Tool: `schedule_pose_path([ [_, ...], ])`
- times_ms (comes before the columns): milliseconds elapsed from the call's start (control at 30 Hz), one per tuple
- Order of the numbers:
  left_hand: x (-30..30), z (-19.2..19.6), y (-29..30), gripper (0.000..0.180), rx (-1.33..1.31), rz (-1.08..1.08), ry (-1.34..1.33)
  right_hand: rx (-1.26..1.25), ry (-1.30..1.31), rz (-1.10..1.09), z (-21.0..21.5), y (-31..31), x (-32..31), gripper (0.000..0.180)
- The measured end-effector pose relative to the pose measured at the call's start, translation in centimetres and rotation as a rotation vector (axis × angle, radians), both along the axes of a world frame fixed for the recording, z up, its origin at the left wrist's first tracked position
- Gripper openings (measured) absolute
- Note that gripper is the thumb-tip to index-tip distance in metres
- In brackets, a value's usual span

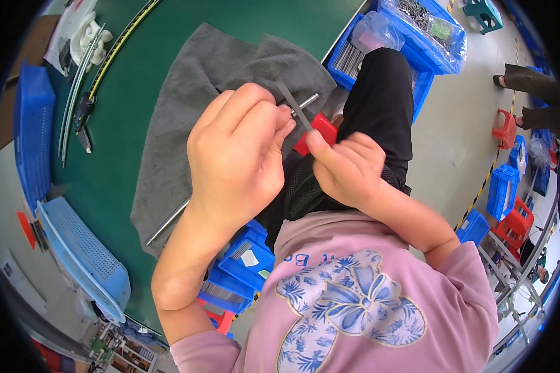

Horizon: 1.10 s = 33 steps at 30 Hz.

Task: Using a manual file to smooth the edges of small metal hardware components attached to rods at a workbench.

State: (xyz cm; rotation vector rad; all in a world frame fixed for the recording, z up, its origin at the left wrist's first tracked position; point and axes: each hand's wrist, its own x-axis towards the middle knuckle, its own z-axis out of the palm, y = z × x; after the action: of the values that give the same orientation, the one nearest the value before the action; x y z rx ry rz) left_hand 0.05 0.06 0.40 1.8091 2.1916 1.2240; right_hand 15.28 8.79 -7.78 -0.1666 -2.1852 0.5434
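Observation:
My left hand (236, 143) is closed around a thin shiny metal rod (306, 104), whose end sticks out past the fingertips. Another length of rod shows beside my left forearm, over the cloth, and seems to be the same piece. In my closed right hand (348, 168) is a narrow flat grey metal file (295, 107), thumb along it, its blade crossing the rod near that end. Just behind the file is a red object (320, 132); whether it joins the file is hidden. A grey cloth (174, 124) lies beneath my left hand.
On the green table (124, 155) lie a utility knife (83, 115), a yellow-black tape measure (115, 46), thin rods (74, 93) and white gloves (88, 40). Blue baskets (87, 255) line the left edge. Blue bins (345, 56) of metal parts stand beyond my knee. Another person's legs (532, 99) are far right.

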Motion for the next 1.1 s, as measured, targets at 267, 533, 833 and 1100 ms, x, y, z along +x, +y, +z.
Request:
schedule_pose_path([
  [267,0.2,-0.1,0.0,0.019,0.004,0.010,-0.006,-0.039,0.031,0.020,1.1,0.5,-1.1,0.044],
  [533,0.3,-0.1,0.1,0.019,-0.010,0.019,-0.002,-0.025,-0.053,-0.035,2.8,0.6,-0.5,0.051],
  [833,0.3,-0.2,0.1,0.019,0.012,0.023,0.006,-0.009,-0.418,0.087,7.2,1.8,0.4,0.061],
  [1100,0.3,-0.1,0.2,0.018,0.013,0.019,0.002,-0.058,-0.383,0.066,6.8,1.1,1.4,0.059],
])
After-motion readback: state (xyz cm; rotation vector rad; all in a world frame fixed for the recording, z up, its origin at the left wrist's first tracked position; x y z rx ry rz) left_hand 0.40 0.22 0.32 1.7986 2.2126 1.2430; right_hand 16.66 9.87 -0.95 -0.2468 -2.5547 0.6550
